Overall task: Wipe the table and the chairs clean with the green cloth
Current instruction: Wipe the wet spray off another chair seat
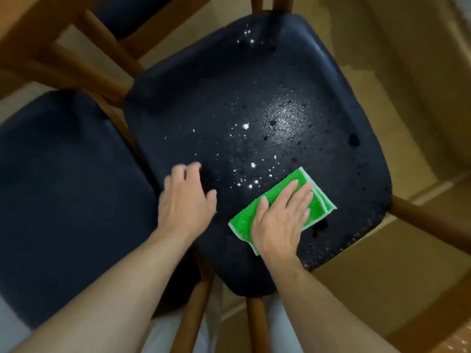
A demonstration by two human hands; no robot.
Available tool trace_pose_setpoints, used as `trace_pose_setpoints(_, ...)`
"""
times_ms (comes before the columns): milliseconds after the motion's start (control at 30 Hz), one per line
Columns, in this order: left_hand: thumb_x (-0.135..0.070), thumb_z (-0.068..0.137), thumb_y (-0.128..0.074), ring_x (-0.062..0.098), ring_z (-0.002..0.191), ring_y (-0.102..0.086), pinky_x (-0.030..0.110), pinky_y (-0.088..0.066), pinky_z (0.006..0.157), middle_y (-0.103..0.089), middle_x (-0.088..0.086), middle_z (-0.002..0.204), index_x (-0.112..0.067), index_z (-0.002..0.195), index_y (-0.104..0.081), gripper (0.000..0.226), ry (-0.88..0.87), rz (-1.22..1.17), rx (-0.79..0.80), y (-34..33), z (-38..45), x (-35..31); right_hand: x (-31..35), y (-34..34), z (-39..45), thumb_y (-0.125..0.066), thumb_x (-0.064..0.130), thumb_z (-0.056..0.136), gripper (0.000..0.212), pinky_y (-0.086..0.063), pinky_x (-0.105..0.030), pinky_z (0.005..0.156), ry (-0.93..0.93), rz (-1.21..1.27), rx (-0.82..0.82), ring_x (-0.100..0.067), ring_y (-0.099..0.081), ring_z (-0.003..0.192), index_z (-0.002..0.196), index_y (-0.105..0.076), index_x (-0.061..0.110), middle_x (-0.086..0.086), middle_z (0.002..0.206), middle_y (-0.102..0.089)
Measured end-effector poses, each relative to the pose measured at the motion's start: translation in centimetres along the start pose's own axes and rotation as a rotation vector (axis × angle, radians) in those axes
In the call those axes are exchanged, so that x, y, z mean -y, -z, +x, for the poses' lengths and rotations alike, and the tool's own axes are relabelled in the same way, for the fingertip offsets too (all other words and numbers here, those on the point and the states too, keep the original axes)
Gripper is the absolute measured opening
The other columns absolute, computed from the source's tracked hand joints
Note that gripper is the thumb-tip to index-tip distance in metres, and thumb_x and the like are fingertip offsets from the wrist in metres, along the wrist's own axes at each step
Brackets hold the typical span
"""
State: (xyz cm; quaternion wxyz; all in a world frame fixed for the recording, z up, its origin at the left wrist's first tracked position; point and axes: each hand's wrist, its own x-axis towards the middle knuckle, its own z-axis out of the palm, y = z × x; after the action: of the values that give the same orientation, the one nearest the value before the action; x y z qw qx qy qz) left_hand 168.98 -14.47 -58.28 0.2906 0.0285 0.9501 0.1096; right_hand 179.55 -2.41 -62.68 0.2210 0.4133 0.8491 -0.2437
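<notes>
folded fuzzy green cloth (281, 208) with pale edging flat on the near right of the black padded chair seat (254, 110), long axis running lower-left to upper-right, right hand (281, 217) pressing it with straight fingers, left hand (187, 197) loose, holding nothing, white droplets (246, 126) speckling the glossy seat, wooden legs (430, 220)

Tan floor (382, 276) with a paler raised strip (438, 188) at right.

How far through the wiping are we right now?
Done: nothing looks finished. In hand: the right hand presses the green cloth flat on the wet black seat; the left hand rests beside it. Left: white specks across that seat, and the neighbouring seat; the table is out of view.
</notes>
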Motion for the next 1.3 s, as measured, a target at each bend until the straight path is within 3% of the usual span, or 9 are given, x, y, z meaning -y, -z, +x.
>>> trace_pose_setpoints(133,-0.052,0.085,-0.063,0.032,0.146,-0.006,0.051,-0.023,0.112,0.003,0.013,0.16,-0.017,0.153,0.0,0.1,0.091,0.033,-0.023,1.6,4.2,2.0,-0.6,-0.6,1.0,-0.023,0.046,0.098,0.075,-0.001,-0.049,0.119,0.057,-0.103,-0.061,-0.034,0.011,0.147,0.15,0.013,0.004,-0.022,0.159,0.014)
trace_pose_setpoints(267,-0.068,0.072,-0.066,0.025,0.146,0.018,0.053,-0.006,0.116,0.031,0.008,0.156,-0.02,0.148,0.025,0.128,0.148,0.087,0.147,2.2,8.0,4.5,-0.9,1.9,6.9,-0.028,0.045,0.099,0.074,-0.001,-0.049,0.119,0.104,-0.152,-0.205,-0.032,0.006,0.148,0.153,0.002,0.003,-0.02,0.16,0.007)
trace_pose_setpoints(467,-0.072,0.07,-0.064,0.026,0.139,0.035,0.053,0.008,0.113,0.055,0.0,0.139,-0.032,0.129,0.05,0.134,0.175,0.038,0.324,1.2,9.7,5.8,3.8,2.0,11.8,-0.02,0.049,0.097,0.074,-0.01,-0.055,0.117,0.093,-0.189,-0.391,-0.038,-0.004,0.147,0.153,-0.01,0.001,-0.024,0.159,-0.005)
trace_pose_setpoints(633,-0.07,0.073,-0.063,0.028,0.139,0.035,0.052,0.008,0.115,0.056,0.003,0.138,-0.029,0.127,0.052,0.134,0.199,0.043,0.398,2.3,9.3,4.7,3.5,-3.9,1.8,-0.028,0.051,0.098,0.074,-0.004,-0.053,0.117,0.671,-0.4,-0.142,-0.038,-0.005,0.147,0.152,-0.011,0.003,-0.023,0.158,-0.005)
trace_pose_setpoints(767,-0.071,0.074,-0.06,0.031,0.138,0.036,0.052,0.008,0.115,0.06,0.004,0.133,-0.032,0.101,0.06,0.129,0.242,0.056,0.484,3.4,9.3,3.8,0.4,-1.3,4.0,-0.034,0.048,0.094,0.068,-0.033,-0.049,0.111,0.971,-0.498,-0.055,-0.031,-0.03,0.142,0.149,-0.029,0.008,-0.014,0.156,-0.02)
trace_pose_setpoints(833,-0.072,0.075,-0.059,0.032,0.137,0.036,0.052,0.008,0.115,0.062,0.004,0.13,-0.033,0.092,0.061,0.127,0.25,0.049,0.52,3.8,9.3,3.6,-0.4,1.8,7.9,-0.035,0.045,0.092,0.069,-0.036,-0.053,0.107,0.85,-0.468,-0.144,-0.037,-0.033,0.139,0.147,-0.033,0.004,-0.019,0.154,-0.028)
trace_pose_setpoints(933,-0.071,0.077,-0.058,0.034,0.135,0.038,0.053,0.01,0.114,0.067,0.003,0.119,-0.033,0.088,0.063,0.127,0.248,0.03,0.542,3.9,9.4,3.6,0.7,5.3,13.4,-0.023,0.047,0.097,0.072,-0.017,-0.053,0.116,0.498,-0.403,-0.235,-0.038,-0.013,0.146,0.152,-0.015,0.001,-0.022,0.159,-0.011)
trace_pose_setpoints(1100,-0.071,0.077,-0.058,0.035,0.134,0.039,0.053,0.011,0.113,0.071,-0.004,0.092,-0.035,0.083,0.066,0.13,0.245,0.019,0.563,4.0,9.5,3.6,8.6,2.8,14.3,-0.02,0.048,0.096,0.075,-0.01,-0.056,0.117,0.112,-0.234,-0.346,-0.041,-0.005,0.147,0.152,-0.009,-0.001,-0.025,0.159,-0.005)
trace_pose_setpoints(1300,-0.071,0.076,-0.06,0.036,0.133,0.04,0.054,0.013,0.112,0.074,-0.005,0.086,-0.036,0.081,0.068,0.133,0.255,0.016,0.585,4.3,9.6,3.5,4.0,-3.2,2.7,-0.028,0.049,0.098,0.072,-0.011,-0.055,0.116,0.825,-0.479,-0.074,-0.039,-0.006,0.147,0.153,-0.009,0.005,-0.021,0.16,-0.001)
